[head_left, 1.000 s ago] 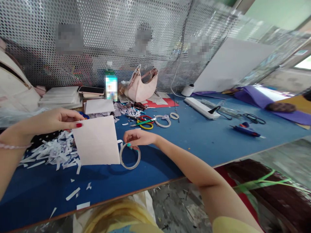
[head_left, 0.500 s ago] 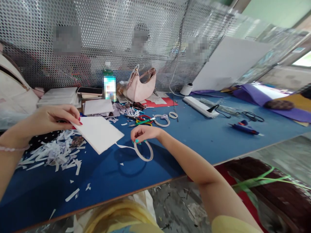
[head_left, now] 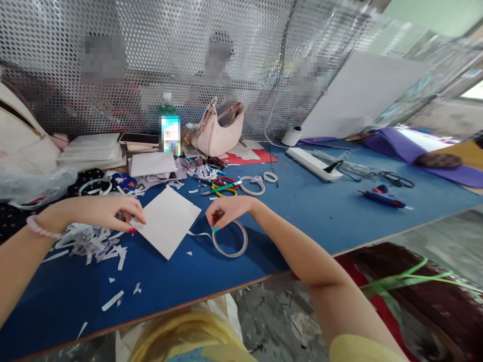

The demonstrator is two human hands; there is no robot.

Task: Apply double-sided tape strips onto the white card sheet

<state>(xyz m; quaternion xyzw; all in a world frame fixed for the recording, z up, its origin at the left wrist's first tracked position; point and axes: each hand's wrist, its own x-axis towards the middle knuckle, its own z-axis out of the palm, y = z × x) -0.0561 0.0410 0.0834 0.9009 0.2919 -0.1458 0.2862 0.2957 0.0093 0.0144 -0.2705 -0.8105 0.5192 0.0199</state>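
Observation:
My left hand pinches the left corner of a white square card between thumb and fingers, low over the blue table. A narrow strip of white tape runs from the card's right side to a thin tape roll. My right hand holds that roll by its upper left edge with bent fingers. Just beyond my right hand lie scissors with red and yellow handles, a green cutter and another tape roll.
Paper scraps cover the left side. Behind are stacked white cards, a phone, a bottle and a pink handbag. A power strip and a blue glue gun lie to the right.
My left hand and the card have moved down and to the right, and the card has turned. My right hand has shifted slightly right and down with the roll.

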